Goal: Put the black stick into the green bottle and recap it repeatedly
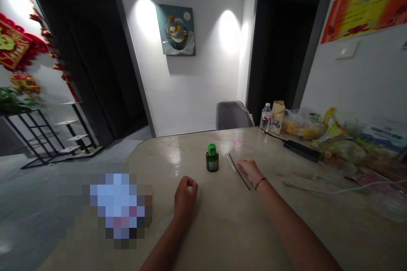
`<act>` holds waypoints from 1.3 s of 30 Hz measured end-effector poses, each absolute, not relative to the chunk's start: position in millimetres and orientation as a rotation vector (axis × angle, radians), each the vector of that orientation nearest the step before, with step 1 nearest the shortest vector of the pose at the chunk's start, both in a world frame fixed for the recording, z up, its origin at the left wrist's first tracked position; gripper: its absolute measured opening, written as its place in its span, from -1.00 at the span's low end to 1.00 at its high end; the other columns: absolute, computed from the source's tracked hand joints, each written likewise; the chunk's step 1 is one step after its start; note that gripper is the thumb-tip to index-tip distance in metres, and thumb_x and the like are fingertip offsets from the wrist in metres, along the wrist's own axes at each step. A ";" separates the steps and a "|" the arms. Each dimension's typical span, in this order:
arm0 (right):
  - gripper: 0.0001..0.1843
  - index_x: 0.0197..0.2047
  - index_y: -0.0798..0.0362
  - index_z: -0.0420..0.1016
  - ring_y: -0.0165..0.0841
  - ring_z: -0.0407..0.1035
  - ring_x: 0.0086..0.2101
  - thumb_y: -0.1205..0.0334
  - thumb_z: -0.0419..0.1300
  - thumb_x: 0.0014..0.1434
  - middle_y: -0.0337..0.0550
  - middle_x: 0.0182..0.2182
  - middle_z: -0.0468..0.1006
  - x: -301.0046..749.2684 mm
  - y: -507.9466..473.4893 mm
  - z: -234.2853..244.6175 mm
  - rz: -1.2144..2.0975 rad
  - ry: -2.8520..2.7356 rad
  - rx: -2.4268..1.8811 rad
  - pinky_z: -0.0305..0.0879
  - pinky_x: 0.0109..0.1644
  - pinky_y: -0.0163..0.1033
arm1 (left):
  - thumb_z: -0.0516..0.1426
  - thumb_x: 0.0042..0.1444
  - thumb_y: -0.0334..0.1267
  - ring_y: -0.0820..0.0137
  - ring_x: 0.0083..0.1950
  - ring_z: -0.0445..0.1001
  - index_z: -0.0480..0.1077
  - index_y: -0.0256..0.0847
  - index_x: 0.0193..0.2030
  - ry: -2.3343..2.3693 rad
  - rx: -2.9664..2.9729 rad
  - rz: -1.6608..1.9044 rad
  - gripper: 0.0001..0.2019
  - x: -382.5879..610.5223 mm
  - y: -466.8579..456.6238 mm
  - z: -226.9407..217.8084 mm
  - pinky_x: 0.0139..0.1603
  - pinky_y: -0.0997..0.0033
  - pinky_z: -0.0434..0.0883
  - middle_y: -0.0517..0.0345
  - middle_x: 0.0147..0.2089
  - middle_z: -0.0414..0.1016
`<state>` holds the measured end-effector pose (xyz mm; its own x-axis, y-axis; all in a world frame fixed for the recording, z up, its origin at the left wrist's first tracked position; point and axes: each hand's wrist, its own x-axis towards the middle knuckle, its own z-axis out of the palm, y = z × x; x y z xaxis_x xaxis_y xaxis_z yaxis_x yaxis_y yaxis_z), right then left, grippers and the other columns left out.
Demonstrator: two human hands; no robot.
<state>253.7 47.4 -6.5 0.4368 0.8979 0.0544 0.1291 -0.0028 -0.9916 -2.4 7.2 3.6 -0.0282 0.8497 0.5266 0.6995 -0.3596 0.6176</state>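
My left hand [186, 194] is over the near middle of the table, fingers curled round toward the thumb with a small gap showing and nothing visible in it. A dark green glass bottle [212, 162] with a bright green cap stands upright beyond it. Farther right, my right hand [249, 168] is closed, low over the table, its fingertips beside a thin black stick [244, 181]. Whether the fingers touch the stick or hold anything is hidden. A short white stick [230, 163] lies left of the black one, between it and the bottle.
On the table's right lie a black power strip [300, 150], a white cable [330, 192] and plastic bags of food [302, 128]. A water bottle [266, 117] and a paper bag [277, 115] stand behind. A grey chair [233, 115] is at the far edge. A blurred patch covers the left.
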 end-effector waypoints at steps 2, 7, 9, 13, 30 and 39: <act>-0.90 -0.69 0.07 0.31 -0.38 0.36 -0.58 0.30 0.13 -0.23 -0.22 -0.71 0.41 255.5 42.6 -6.7 0.820 -0.916 -1.437 0.21 -0.54 -0.36 | -0.08 0.00 -0.21 0.49 -0.52 0.23 0.09 -0.16 -0.56 1.687 2.063 1.255 -0.83 -1.2 4.4 5.5 -0.45 0.52 0.19 0.31 -0.59 0.19; -0.91 -0.63 0.10 0.40 -0.37 0.39 -0.50 0.25 0.14 -0.25 -0.19 -0.61 0.49 254.1 32.1 -8.2 0.834 -0.895 -1.397 0.29 -0.40 -0.32 | -0.08 -0.06 -0.27 0.56 -0.60 0.00 -0.06 -0.18 -0.63 1.769 2.100 1.103 -0.79 0.1 1.0 6.4 -0.54 0.54 -0.02 0.37 -0.67 -0.04; -0.90 -0.63 0.10 0.41 -0.36 0.39 -0.50 0.24 0.15 -0.25 -0.20 -0.62 0.49 253.7 28.9 -6.7 0.814 -0.901 -1.397 0.29 -0.37 -0.30 | -0.09 -0.08 -0.29 0.56 -0.60 -0.05 -0.10 -0.18 -0.64 1.788 2.112 1.073 -0.78 0.0 1.2 5.7 -0.54 0.53 -0.06 0.37 -0.68 -0.10; -0.83 -0.60 0.11 0.40 -0.38 0.34 -0.56 0.16 0.15 -0.22 -0.23 -0.66 0.44 256.8 21.7 3.2 0.793 -0.932 -1.378 0.28 -0.40 -0.29 | -0.10 -0.09 -0.32 0.57 -0.58 -0.10 -0.15 -0.20 -0.65 1.747 2.147 1.024 -0.76 0.4 1.6 4.1 -0.54 0.52 -0.11 0.36 -0.66 -0.19; -0.79 -0.70 0.04 0.17 -0.49 0.12 -0.67 0.11 -0.01 -0.17 -0.35 -0.76 0.20 276.6 -3.4 28.7 0.721 -1.145 -1.394 0.13 -0.56 -0.35 | -0.08 -0.08 -0.29 0.56 -0.57 -0.10 -0.08 -0.20 -0.68 1.646 2.283 0.920 -0.75 3.1 -5.9 7.6 -0.52 0.50 -0.12 0.34 -0.65 -0.16; -0.62 -0.68 -0.01 0.01 -0.53 -0.07 -0.74 -0.08 -0.04 -0.05 -0.42 -0.80 0.01 274.1 -3.2 17.7 0.672 -1.211 -1.475 -0.14 -0.65 -0.34 | -0.08 -0.08 -0.28 0.55 -0.57 -0.10 -0.12 -0.19 -0.68 1.650 2.292 0.899 -0.74 3.6 -6.9 9.2 -0.52 0.50 -0.12 0.34 -0.66 -0.15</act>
